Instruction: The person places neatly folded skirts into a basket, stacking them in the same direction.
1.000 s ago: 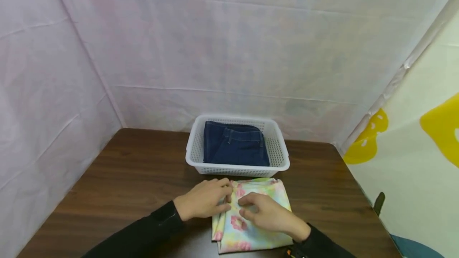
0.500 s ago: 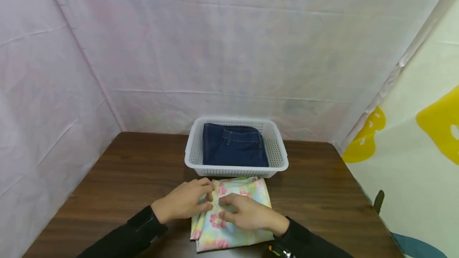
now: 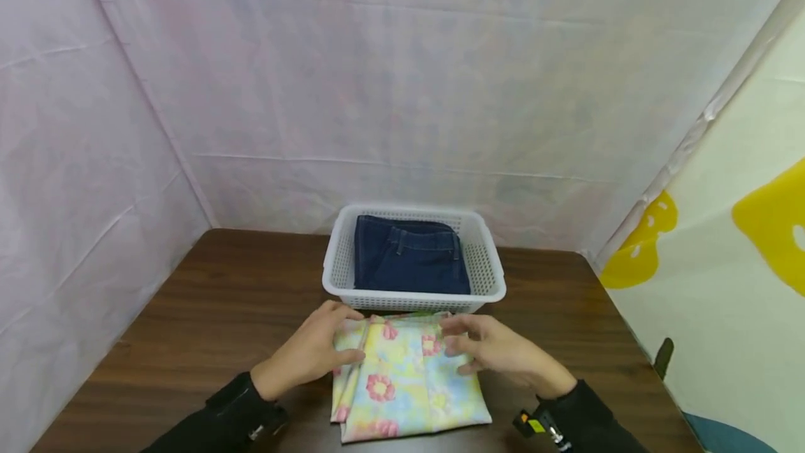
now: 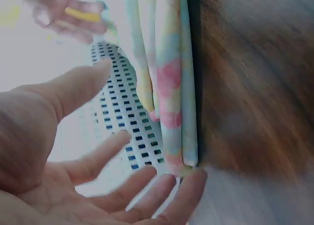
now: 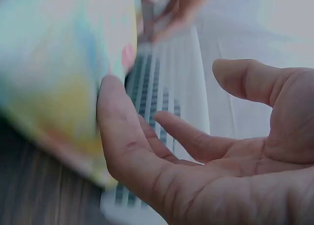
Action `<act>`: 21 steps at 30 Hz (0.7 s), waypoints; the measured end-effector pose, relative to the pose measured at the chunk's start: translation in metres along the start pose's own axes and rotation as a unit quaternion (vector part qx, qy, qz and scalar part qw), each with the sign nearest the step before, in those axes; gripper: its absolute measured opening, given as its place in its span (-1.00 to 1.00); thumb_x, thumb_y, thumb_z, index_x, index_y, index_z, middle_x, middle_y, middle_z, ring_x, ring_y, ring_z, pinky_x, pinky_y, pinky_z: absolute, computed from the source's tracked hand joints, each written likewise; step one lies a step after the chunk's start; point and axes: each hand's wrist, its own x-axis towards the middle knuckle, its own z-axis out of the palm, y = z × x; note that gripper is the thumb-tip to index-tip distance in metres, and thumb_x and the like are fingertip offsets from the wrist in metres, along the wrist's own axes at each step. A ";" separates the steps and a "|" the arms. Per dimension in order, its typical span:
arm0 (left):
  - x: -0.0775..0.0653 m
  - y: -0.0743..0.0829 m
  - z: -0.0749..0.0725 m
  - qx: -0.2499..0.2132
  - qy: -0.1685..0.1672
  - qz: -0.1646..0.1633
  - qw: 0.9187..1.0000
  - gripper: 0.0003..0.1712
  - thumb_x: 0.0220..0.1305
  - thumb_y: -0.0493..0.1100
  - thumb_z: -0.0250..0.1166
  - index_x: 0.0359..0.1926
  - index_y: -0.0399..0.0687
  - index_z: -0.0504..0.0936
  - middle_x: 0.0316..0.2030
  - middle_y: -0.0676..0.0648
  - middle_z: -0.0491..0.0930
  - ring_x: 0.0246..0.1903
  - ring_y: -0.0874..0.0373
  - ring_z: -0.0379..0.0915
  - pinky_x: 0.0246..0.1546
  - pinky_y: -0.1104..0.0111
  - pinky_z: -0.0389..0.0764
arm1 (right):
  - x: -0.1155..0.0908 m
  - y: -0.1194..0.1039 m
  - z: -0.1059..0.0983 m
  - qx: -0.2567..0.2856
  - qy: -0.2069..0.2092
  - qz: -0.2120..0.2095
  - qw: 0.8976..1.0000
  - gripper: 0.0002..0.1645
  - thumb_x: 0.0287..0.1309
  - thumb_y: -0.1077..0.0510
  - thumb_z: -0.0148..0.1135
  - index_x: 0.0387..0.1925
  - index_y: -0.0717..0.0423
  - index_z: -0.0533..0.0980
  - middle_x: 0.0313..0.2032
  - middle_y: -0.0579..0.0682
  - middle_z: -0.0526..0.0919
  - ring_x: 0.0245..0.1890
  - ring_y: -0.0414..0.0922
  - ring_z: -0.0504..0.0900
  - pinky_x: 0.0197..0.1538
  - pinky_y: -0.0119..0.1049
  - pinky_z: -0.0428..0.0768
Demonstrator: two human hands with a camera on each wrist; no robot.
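A folded floral cloth [image 3: 402, 390] in pale yellow, blue and pink lies on the table, just in front of the white basket. My left hand [image 3: 308, 349] is at its left edge, thumb and fingers apart. In the left wrist view the layered folds [image 4: 169, 87] show from the side, with fingertips [image 4: 194, 181] right at their lower end. Over the cloth's far right part is my right hand [image 3: 499, 355], its fingers loosely bent. The right wrist view shows a fingertip [image 5: 113, 87] at the cloth's edge and the thumb well apart from it.
The white perforated basket [image 3: 336, 271] stands at the back of the brown wooden table [image 3: 251, 285], holding folded dark blue jeans [image 3: 411, 257]. White fabric walls [image 3: 402, 89] surround the table; the right one [image 3: 711, 229] has yellow shapes.
The cloth has shifted left along the table together with both hands. Since then my right hand has moved right, to the cloth's right side, and my left hand slightly outward.
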 end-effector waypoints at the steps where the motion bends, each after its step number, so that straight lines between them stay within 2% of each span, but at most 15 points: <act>1: -0.002 -0.001 -0.002 -0.009 0.005 -0.016 1.000 -0.21 0.40 0.05 0.74 0.50 -0.12 0.68 0.39 -0.28 0.61 0.29 -0.20 0.63 0.30 -0.21 0.74 | -0.005 0.002 -0.008 0.015 0.008 0.009 1.000 -0.23 0.81 0.02 0.29 0.71 0.40 0.33 0.63 0.48 0.45 0.42 0.16 0.73 0.29 0.10 0.91; 3: -0.005 -0.005 -0.009 -0.025 0.013 -0.046 0.999 -0.11 0.41 0.08 0.73 0.57 -0.19 0.60 0.43 -0.33 0.60 0.28 -0.20 0.67 0.23 -0.14 0.80 | -0.014 0.008 -0.024 0.041 0.021 0.026 0.999 -0.18 0.82 -0.02 0.27 0.74 0.41 0.28 0.66 0.50 0.39 0.44 0.17 0.69 0.31 0.14 0.90; 6: -0.009 -0.013 -0.019 -0.085 0.003 -0.094 0.992 0.01 0.46 0.07 0.70 0.68 -0.30 0.46 0.49 -0.43 0.58 0.29 -0.25 0.71 0.04 -0.03 0.90 | -0.026 0.017 -0.045 0.069 0.033 0.049 0.996 -0.12 0.84 -0.07 0.22 0.78 0.39 0.19 0.69 0.52 0.32 0.52 0.25 0.64 0.30 0.20 0.90; 9: -0.013 -0.021 -0.027 -0.161 -0.019 -0.140 0.977 0.05 0.53 0.01 0.64 0.74 -0.39 0.31 0.55 -0.50 0.52 0.32 -0.30 0.72 -0.07 0.01 0.95 | -0.033 0.027 -0.061 0.089 0.027 0.066 0.993 -0.07 0.88 -0.09 0.15 0.83 0.40 0.07 0.72 0.58 0.22 0.61 0.37 0.56 0.30 0.26 0.89; 11: -0.015 -0.025 -0.029 -0.200 -0.034 -0.167 0.965 0.04 0.58 -0.01 0.59 0.75 -0.43 0.26 0.53 -0.52 0.52 0.30 -0.29 0.73 -0.06 -0.02 0.97 | -0.036 0.033 -0.069 0.099 0.022 0.078 0.992 -0.04 0.89 -0.10 0.13 0.84 0.41 0.01 0.74 0.60 0.18 0.65 0.42 0.51 0.31 0.30 0.88; 15: -0.019 -0.028 -0.030 -0.243 -0.059 -0.191 0.949 -0.03 0.66 -0.03 0.51 0.70 -0.56 0.25 0.39 -0.51 0.58 0.19 -0.21 0.79 -0.03 -0.05 0.98 | -0.037 0.043 -0.074 0.121 0.006 0.095 0.988 0.01 0.89 -0.11 0.13 0.85 0.45 -0.04 0.74 0.60 0.19 0.64 0.41 0.53 0.34 0.32 0.86; 21: -0.019 -0.023 -0.023 -0.299 -0.086 -0.209 0.927 -0.05 0.65 -0.08 0.51 0.65 -0.65 0.26 0.30 -0.45 0.63 0.14 -0.11 0.82 -0.02 -0.01 0.99 | -0.028 0.049 -0.065 0.151 -0.020 0.093 0.984 0.02 0.89 -0.10 0.12 0.83 0.52 -0.06 0.76 0.59 0.18 0.61 0.35 0.60 0.41 0.31 0.83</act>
